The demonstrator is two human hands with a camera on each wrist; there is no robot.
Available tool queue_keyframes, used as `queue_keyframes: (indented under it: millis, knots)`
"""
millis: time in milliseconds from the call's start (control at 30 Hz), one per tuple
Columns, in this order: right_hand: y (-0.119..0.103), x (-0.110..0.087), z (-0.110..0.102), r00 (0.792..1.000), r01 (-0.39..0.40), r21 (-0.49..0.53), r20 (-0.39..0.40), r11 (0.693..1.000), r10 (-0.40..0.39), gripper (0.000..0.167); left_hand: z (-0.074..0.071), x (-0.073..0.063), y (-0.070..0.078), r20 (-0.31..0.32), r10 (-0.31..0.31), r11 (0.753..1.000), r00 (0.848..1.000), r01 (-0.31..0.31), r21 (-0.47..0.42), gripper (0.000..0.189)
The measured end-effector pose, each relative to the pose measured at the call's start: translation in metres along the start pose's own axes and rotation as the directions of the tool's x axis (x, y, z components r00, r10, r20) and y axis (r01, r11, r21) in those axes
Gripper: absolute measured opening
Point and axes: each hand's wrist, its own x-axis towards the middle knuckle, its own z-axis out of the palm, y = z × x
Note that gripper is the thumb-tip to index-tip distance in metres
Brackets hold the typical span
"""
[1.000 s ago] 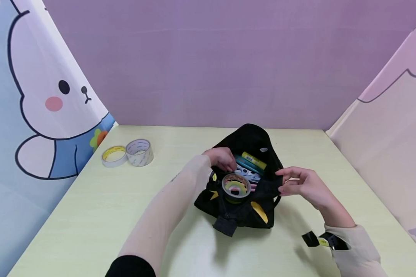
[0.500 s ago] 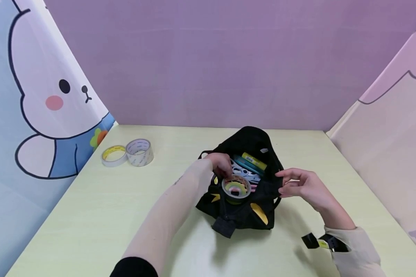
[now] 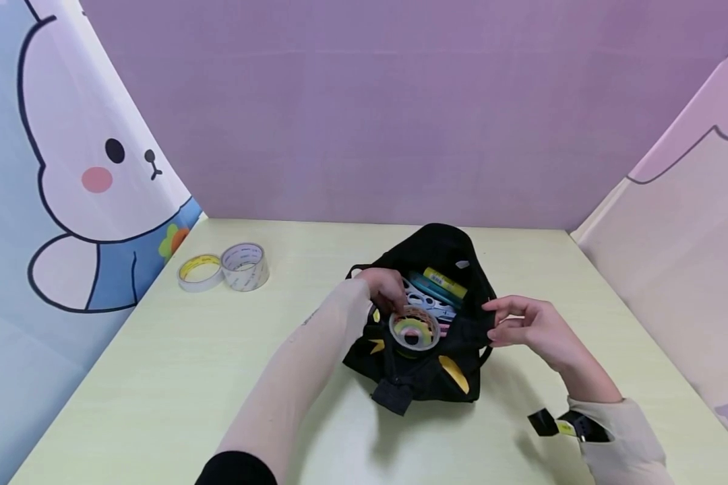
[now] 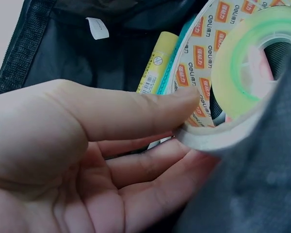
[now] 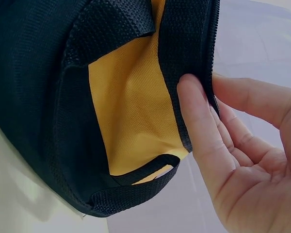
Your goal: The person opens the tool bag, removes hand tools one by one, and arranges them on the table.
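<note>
A black bag (image 3: 427, 384) with yellow patches lies unzipped on the table. My left hand (image 3: 388, 288) reaches inside and pinches a wide tape roll (image 4: 199, 73), thumb on its printed inner wall and fingers beneath. A smaller yellow-green tape roll (image 4: 228, 73) sits within that ring. Behind them in the bag are a yellow-labelled tube (image 3: 444, 281), a teal item (image 3: 432, 289) and something blue-and-white patterned (image 3: 427, 305). At the bag's right side, my right hand (image 3: 530, 327) pinches the zipped edge (image 5: 191, 58) between thumb and fingers. The bag's bottom is hidden.
Two more tape rolls stand together at the table's back left: a thin one with a yellow core (image 3: 200, 273) and a wide clear one (image 3: 245, 267). A purple wall (image 3: 364, 121) rises behind the table, with printed cloth (image 3: 73, 202) on the left.
My left hand has moved from the bag's upper left interior down to the wide tape roll and taken hold of it. The roll has tilted slightly. My right hand stays at the bag's edge.
</note>
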Motion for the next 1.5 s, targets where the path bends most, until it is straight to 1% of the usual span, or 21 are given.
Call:
queue_keyframes:
  millis: [133, 267, 300, 400, 500, 533, 700, 833, 967, 1067, 1167, 1267, 1367, 1500]
  knots:
    - [0.0, 0.0, 0.0, 1.0, -0.001, -0.003, -0.001, 1.0, 0.001, 0.035, -0.001, -0.001, -0.001, -0.003, 0.01, 1.0, 1.0, -0.01, -0.008, 0.01]
    - [0.0, 0.0, 0.001, 1.0, -0.003, -0.003, -0.001, 1.0, 0.003, 0.033, 0.0, -0.003, 0.0, -0.017, 0.032, 0.997, 0.999, -0.033, -0.073, 0.016]
    - [-0.001, 0.0, 0.001, 1.0, -0.004, -0.003, -0.001, 1.0, 0.004, 0.033, 0.0, -0.003, 0.0, -0.028, 0.042, 0.995, 0.999, -0.044, -0.088, 0.013]
    - [-0.002, 0.0, 0.001, 1.0, -0.004, -0.005, -0.001, 1.0, 0.004, 0.032, 0.0, -0.005, 0.001, -0.066, 0.076, 0.991, 0.995, -0.083, -0.107, 0.016]
    - [-0.003, -0.001, 0.001, 1.0, -0.004, -0.01, -0.002, 1.0, 0.004, 0.032, 0.0, -0.007, 0.003, -0.103, 0.112, 0.988, 0.988, -0.122, -0.098, 0.019]
    - [-0.003, -0.001, 0.002, 1.0, -0.005, -0.01, -0.002, 1.0, 0.005, 0.032, 0.0, -0.008, 0.005, -0.11, 0.119, 0.986, 0.987, -0.13, -0.102, 0.023]
    - [-0.004, -0.001, 0.003, 1.0, -0.007, -0.007, -0.007, 1.0, 0.006, 0.033, 0.0, -0.014, 0.011, -0.138, 0.145, 0.978, 0.98, -0.163, -0.131, 0.022]
    - [-0.005, -0.001, 0.003, 1.0, -0.004, -0.002, -0.009, 1.0, 0.004, 0.034, -0.001, -0.021, 0.016, -0.159, 0.161, 0.977, 0.974, -0.18, -0.113, 0.022]
    - [-0.006, -0.001, 0.002, 1.0, -0.006, -0.001, -0.011, 1.0, 0.006, 0.035, -0.004, -0.029, 0.023, -0.158, 0.178, 0.976, 0.971, -0.195, -0.096, 0.023]
    - [-0.006, -0.002, 0.002, 1.0, -0.007, 0.005, -0.014, 1.0, 0.007, 0.035, -0.007, -0.034, 0.029, -0.159, 0.202, 0.971, 0.966, -0.219, -0.094, 0.024]
    - [-0.006, -0.002, 0.002, 1.0, -0.007, 0.009, -0.015, 1.0, 0.007, 0.035, -0.01, -0.039, 0.034, -0.169, 0.236, 0.962, 0.957, -0.254, -0.096, 0.026]
    - [-0.006, -0.002, 0.003, 1.0, -0.009, 0.01, -0.018, 1.0, 0.009, 0.034, -0.014, -0.044, 0.038, -0.182, 0.265, 0.952, 0.947, -0.287, -0.106, 0.028]
    - [-0.006, -0.002, 0.003, 1.0, -0.011, 0.006, -0.021, 1.0, 0.011, 0.033, -0.017, -0.05, 0.042, -0.198, 0.28, 0.945, 0.939, -0.306, -0.115, 0.028]
    - [-0.007, -0.002, 0.004, 1.0, -0.013, 0.001, -0.022, 1.0, 0.013, 0.032, -0.023, -0.059, 0.046, -0.22, 0.287, 0.931, 0.932, -0.325, -0.166, 0.03]
